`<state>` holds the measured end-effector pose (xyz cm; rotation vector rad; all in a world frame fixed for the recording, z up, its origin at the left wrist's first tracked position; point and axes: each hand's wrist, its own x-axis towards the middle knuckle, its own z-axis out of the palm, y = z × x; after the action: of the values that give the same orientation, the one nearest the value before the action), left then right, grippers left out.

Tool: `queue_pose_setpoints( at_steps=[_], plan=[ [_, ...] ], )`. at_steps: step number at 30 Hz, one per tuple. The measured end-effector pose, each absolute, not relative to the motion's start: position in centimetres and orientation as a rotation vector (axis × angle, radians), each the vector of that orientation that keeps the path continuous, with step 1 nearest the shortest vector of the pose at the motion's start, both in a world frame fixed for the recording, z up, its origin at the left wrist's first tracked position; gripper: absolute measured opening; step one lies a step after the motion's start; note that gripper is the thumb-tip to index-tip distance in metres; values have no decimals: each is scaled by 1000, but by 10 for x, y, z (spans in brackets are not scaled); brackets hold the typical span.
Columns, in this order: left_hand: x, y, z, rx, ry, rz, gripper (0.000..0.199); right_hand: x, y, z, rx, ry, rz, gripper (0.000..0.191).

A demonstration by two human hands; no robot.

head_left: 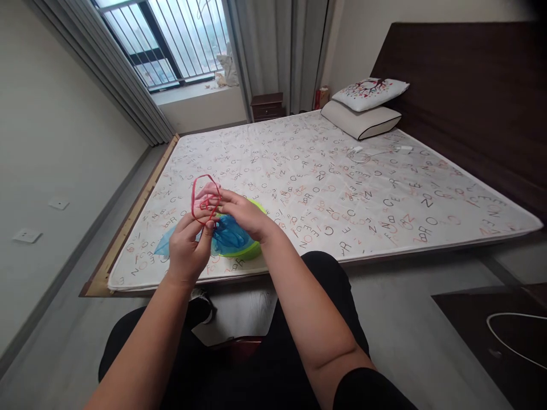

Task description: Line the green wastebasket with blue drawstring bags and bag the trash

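Note:
A thin red ribbon (193, 196) stands up in a loop, with a pinkish sheer part inside it, above the near left part of the mattress. My left hand (188, 247) pinches its lower end between thumb and fingers. From the other side, my right hand (245, 215) has its fingers closed on the ribbon's right side, its fingertips partly hidden by the loop. Under and behind both hands lies a crumpled blue plastic bag (231, 234). It rests partly in a lime green basin (248, 253), which my right hand and wrist partly cover.
The letter-print mattress (316, 193) fills the middle. Two cushions (361, 121) are stacked by the dark headboard (461, 97). A white cable (361, 155) lies on the mattress. Beyond the bed are a small nightstand (267, 106) and a barred window (166, 45).

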<state>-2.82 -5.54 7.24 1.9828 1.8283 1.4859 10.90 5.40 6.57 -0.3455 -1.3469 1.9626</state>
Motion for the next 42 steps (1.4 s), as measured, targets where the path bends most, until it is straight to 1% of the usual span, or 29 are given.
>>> queue_pose_setpoints(
  at_steps=[2, 3, 8, 12, 15, 21, 26, 32, 38, 42],
  plan=[
    [-28, -55, 72, 1970, 1818, 1484, 17, 106, 53, 65, -307, -1221, 1981, 29],
    [-28, -55, 71, 1981, 1796, 1485, 17, 105, 54, 64, -304, -1158, 1978, 28],
    [-34, -58, 66, 2032, 1663, 1472, 20, 108, 70, 50, -460, -753, 1855, 33],
    [-48, -65, 54, 1861, 1659, 1417, 31, 128, 97, 33, -705, -469, 1678, 29],
    [-55, -68, 42, 1798, 1649, 1363, 33, 140, 106, 27, -787, -382, 1598, 26],
    [-60, -66, 31, 1547, 1639, 1439, 30, 141, 103, 24, -771, -441, 1622, 32],
    [-75, -69, 23, 1307, 1617, 1476, 34, 140, 104, 22, -775, -594, 1649, 38],
    [-86, -83, 9, 979, 1640, 1603, 48, 139, 93, 32, -677, -773, 1689, 38],
    [-108, -105, -8, 775, 1632, 1679, 50, 136, 83, 36, -703, -931, 1659, 33],
    [-141, -125, -32, 537, 1578, 1837, 46, 132, 86, 20, -757, -937, 1620, 38]
  ],
)
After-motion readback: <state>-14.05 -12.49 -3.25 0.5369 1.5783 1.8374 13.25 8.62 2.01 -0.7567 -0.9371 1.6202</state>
